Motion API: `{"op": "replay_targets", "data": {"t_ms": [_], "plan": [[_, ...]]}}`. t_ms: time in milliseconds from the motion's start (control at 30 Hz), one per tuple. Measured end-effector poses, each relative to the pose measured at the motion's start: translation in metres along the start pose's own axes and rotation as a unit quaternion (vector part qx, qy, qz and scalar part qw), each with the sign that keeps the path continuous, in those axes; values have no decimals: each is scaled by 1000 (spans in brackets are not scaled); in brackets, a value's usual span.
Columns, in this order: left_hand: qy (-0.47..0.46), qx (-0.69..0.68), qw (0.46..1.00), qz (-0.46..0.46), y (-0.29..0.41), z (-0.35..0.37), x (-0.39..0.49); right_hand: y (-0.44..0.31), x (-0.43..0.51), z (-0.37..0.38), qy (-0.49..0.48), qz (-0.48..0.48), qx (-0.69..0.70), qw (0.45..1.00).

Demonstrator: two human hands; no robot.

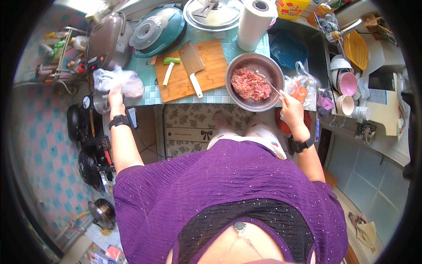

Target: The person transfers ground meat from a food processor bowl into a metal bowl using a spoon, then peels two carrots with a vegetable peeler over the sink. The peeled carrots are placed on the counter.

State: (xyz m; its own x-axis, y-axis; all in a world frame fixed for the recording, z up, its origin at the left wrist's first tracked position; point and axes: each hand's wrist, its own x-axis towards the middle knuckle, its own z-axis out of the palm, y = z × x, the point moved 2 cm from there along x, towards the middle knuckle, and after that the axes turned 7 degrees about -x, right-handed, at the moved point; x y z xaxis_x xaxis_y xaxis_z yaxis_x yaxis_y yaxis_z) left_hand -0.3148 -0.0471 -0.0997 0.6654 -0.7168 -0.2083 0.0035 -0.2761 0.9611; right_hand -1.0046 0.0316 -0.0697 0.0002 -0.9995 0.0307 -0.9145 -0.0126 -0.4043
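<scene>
At the counter's left front corner, my left hand (115, 98) grips a clear plastic bag (117, 81); its fingertips are partly lost in the film, and something pale shows inside. My right hand (291, 110) holds a thin utensil (274, 88), whose far end reaches into a metal bowl (231, 95). Pink minced meat (250, 83) lies in that bowl, which sits at the counter's front edge. Between my hands is a wooden cutting board (214, 62). A cleaver (192, 61) with a white handle rests on it, beside two pieces of scallion (168, 73).
A paper towel roll (254, 28) stands behind the bowl. Right of it are a blue basin (288, 49) and a bag with orange contents (300, 90). Farther right, bowls (347, 83) are stacked. A rice cooker (107, 41) and a teal lidded pan (161, 29) fill the back left.
</scene>
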Motion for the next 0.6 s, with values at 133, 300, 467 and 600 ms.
{"op": "replay_targets", "data": {"t_ms": [133,300,467,600], "plan": [[127,131,975,125,8,31,-13,-22,-15,-11,-45,-25,-33,998],[57,182,872,451,27,116,-137,-36,7,18,-77,-57,-87,992],[-363,193,905,107,-29,252,-235,-47,37,32,-153,-52,-170,972],[-402,174,896,-74,-54,296,-253,-49,36,10,-143,-53,-139,978]]}}
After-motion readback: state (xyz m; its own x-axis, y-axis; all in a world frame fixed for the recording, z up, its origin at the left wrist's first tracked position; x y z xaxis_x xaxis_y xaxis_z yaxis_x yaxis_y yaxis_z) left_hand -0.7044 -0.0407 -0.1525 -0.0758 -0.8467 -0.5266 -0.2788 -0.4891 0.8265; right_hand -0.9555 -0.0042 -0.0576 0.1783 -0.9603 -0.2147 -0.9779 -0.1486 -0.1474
